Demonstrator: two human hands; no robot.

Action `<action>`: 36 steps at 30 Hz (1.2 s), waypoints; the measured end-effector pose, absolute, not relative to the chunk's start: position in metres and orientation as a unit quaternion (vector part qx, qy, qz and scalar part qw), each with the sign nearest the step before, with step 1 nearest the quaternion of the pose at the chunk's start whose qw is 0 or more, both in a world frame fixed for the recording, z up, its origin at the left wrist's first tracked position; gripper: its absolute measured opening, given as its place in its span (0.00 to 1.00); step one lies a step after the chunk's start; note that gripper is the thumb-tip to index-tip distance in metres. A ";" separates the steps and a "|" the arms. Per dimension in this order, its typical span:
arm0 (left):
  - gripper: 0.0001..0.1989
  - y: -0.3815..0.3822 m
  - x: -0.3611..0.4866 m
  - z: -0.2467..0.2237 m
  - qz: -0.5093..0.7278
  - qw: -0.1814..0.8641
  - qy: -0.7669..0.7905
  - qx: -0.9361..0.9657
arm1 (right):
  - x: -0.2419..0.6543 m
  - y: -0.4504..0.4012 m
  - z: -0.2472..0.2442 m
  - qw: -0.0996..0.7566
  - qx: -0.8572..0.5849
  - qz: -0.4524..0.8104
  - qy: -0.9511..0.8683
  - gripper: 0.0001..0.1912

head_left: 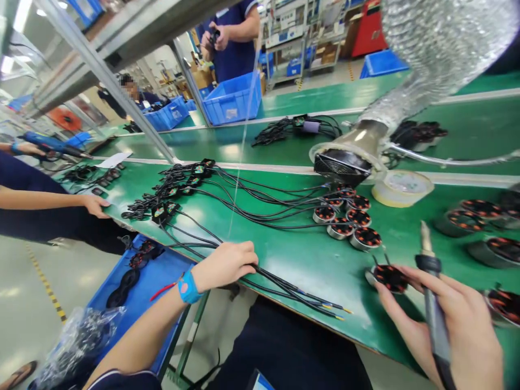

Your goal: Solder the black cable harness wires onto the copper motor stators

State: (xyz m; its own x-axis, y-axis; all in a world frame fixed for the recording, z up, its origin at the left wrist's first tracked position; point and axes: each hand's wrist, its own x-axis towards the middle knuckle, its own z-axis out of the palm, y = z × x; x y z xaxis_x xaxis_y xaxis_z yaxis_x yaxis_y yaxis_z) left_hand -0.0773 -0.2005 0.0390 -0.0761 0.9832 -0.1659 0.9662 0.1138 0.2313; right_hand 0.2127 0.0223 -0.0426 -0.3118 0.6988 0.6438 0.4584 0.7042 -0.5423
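Note:
My left hand (pixel 225 265), with a blue wristband, is closed over a bundle of black cables (pixel 284 287) lying along the near edge of the green bench (pixel 317 254). Their stripped tips point right, toward a small motor stator (pixel 390 277). My right hand (pixel 447 319) grips a soldering iron (pixel 433 292) with its tip pointing up, and its fingers also touch the stator. A cluster of several round motors (pixel 349 216) with copper windings sits just beyond, wired to black circuit boards (pixel 174 189).
A fume extractor hood (pixel 345 162) on a silver flexible duct hangs over the motors. A tape roll (pixel 402 187) lies beside it. More motors (pixel 483 222) sit at right. Blue bins (pixel 233 100) stand behind. A co-worker's hand (pixel 95 206) rests on the bench at left; another person stands at back.

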 end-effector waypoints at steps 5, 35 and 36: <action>0.13 -0.193 -0.091 0.036 0.105 0.198 0.710 0.668 | 0.205 0.006 -0.029 0.434 -0.293 0.169 -0.835 0.20; 0.13 -0.060 0.005 0.025 0.332 0.397 0.651 0.555 | 0.210 -0.002 -0.027 0.410 -0.281 0.301 -0.814 0.20; 0.12 -0.058 0.007 0.025 0.333 0.388 0.645 0.568 | 0.211 -0.002 -0.027 0.407 -0.278 0.310 -0.813 0.20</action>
State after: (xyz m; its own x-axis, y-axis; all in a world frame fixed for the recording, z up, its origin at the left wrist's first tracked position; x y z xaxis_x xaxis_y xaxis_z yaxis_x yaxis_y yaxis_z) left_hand 0.0071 -0.0578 0.0248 -0.0534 0.9911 -0.1219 0.4747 0.1326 0.8701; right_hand 0.2106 -0.0022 -0.0269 -0.5142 0.7045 0.4892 0.2000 0.6532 -0.7303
